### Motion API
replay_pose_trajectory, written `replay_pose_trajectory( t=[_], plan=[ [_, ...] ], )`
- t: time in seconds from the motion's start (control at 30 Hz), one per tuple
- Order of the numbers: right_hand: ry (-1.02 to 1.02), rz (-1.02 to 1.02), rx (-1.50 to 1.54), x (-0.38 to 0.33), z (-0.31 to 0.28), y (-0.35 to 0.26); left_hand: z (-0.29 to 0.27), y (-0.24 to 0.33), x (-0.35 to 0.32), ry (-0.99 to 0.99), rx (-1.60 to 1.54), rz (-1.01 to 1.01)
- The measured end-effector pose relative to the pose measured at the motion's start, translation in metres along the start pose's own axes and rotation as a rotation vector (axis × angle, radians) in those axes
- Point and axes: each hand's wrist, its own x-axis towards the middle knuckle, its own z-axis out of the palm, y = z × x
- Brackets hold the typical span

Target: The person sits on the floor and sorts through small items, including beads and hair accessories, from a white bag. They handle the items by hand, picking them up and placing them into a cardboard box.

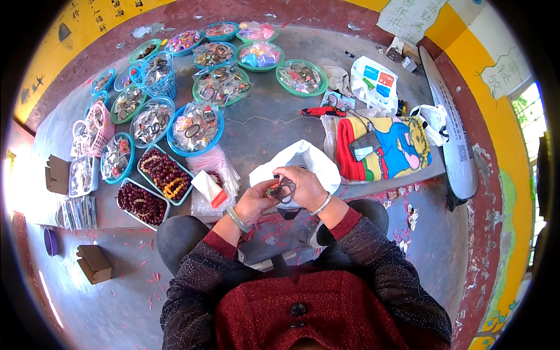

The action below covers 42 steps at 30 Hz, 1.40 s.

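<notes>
1. Dark, cord-like looped bands (286, 190) are pinched between the left hand (255, 204) and right hand (304, 185), by the white plastic bag's (325, 169) near side.
2. A loosened pinch could drop one.
3. Overlapping loops might tangle if pulled.

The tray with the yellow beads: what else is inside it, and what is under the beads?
In the tray, dark red beads lie heaped beside the yellow beads. The heap covers the bottom, so what may be underneath cannot be seen.
</notes>
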Motion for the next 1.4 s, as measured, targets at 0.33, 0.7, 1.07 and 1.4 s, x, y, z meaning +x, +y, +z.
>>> replay_pose_trajectory(
  t=[0.33,0.7,1.07,1.4],
  plan=[
    [0.067,0.627,1.014,-0.004,-0.003,0.03,-0.002,-0.001,0.004,0.186,-0.044,0.033],
    [-0.043,0.725,1.693,-0.002,-0.005,0.021,-0.011,-0.003,0.01,0.376,0.024,0.137],
    [-0.07,0.115,0.078,-0.007,0.009,-0.005,-0.015,-0.008,0.013,0.434,0.716,0.267],
    [-0.164,0.11,-0.276,-0.011,0.011,-0.007,-0.003,-0.006,0.007,0.362,0.95,0.466]
  ],
)
